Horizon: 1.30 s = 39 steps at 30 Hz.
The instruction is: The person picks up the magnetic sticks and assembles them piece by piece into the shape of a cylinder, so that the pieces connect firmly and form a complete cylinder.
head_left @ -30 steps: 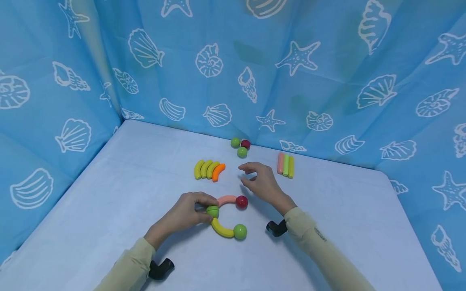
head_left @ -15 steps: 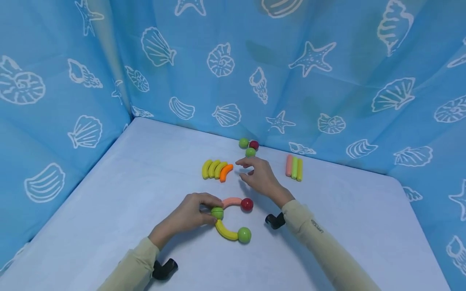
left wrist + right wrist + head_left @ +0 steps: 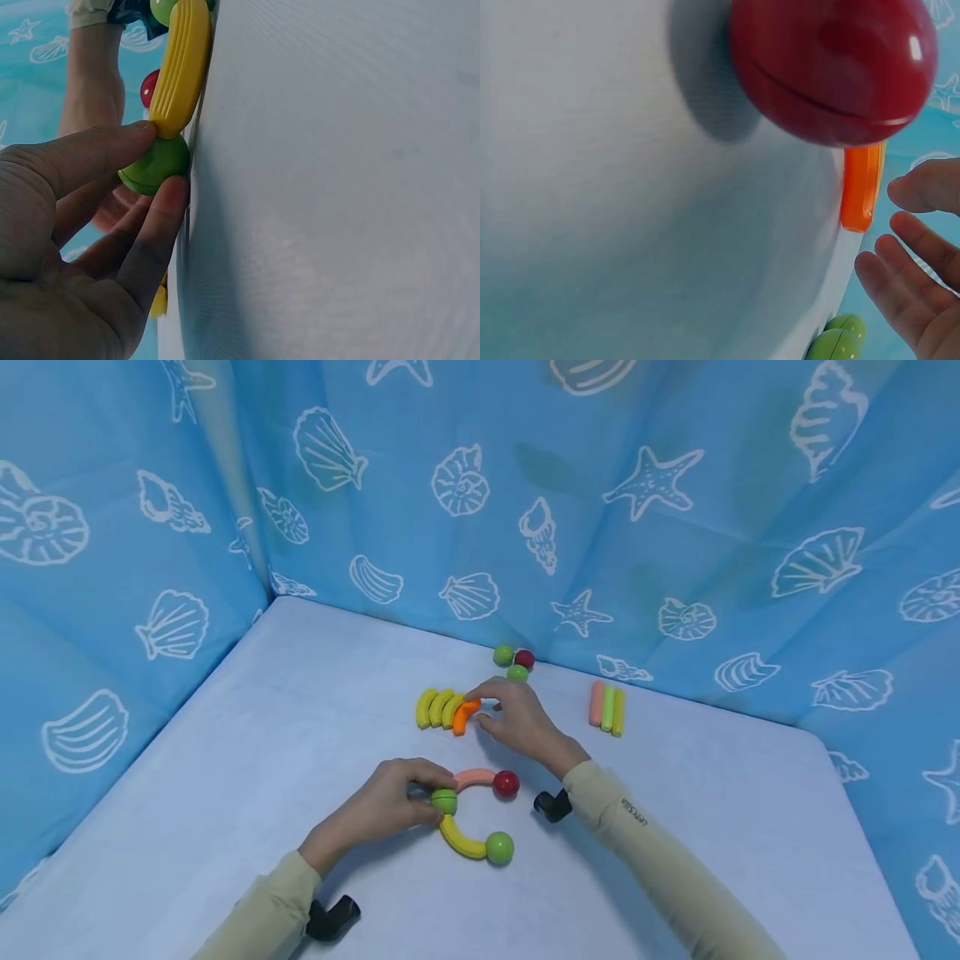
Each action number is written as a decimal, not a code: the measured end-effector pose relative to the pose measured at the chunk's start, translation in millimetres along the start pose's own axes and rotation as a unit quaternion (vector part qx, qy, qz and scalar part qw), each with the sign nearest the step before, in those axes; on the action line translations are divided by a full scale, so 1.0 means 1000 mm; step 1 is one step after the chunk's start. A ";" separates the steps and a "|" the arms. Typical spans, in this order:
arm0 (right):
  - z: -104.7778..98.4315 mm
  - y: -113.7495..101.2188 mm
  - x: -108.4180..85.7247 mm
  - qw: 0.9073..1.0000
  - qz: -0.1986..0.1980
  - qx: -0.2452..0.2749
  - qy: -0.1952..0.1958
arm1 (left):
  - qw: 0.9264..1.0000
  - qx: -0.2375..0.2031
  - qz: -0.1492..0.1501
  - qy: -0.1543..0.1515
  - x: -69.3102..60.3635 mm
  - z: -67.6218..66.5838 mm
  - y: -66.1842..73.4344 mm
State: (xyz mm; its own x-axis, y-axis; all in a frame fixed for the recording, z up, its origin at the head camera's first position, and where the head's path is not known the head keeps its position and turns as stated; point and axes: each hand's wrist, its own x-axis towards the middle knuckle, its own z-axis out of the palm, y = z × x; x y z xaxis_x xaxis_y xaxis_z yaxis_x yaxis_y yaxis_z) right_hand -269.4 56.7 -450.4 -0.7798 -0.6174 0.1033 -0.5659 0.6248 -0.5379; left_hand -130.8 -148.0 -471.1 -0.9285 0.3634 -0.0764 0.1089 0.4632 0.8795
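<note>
In the head view my left hand (image 3: 390,802) pinches a green ball (image 3: 444,801) between thumb and fingers. A ribbed yellow curved piece (image 3: 184,67) adjoins that ball and ends at another green ball (image 3: 499,848). A pink curved piece (image 3: 476,777) runs from the held ball to a red ball (image 3: 506,785), so the chain makes an open ring on the table. My right hand (image 3: 519,718) reaches over an orange curved piece (image 3: 462,718). In the right wrist view its fingers are spread, with a gap before the orange piece.
Several yellow curved pieces (image 3: 436,708) lie side by side left of the orange one. Two green balls and a red ball (image 3: 524,658) sit at the back edge. Straight pink, green and yellow sticks (image 3: 608,707) lie at the right. A blue shell-print curtain (image 3: 480,510) stands behind.
My right hand has moved left to the orange curved piece. My left hand keeps its pinch on the green ball. The head view has shifted slightly.
</note>
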 end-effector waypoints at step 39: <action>0.001 -0.010 0.008 0.981 -0.089 -0.156 -0.073 | 1.000 0.005 -0.005 0.006 0.000 0.002 0.001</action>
State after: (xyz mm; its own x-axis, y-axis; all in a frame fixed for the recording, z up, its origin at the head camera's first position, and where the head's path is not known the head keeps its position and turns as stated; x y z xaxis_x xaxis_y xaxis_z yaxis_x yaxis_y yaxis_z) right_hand -269.6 44.8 -445.2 -0.6275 -0.7776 0.0400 -0.7617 0.6025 -0.2384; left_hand -129.7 -146.5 -471.0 -0.9337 0.3492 -0.0795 0.1033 0.4751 0.8738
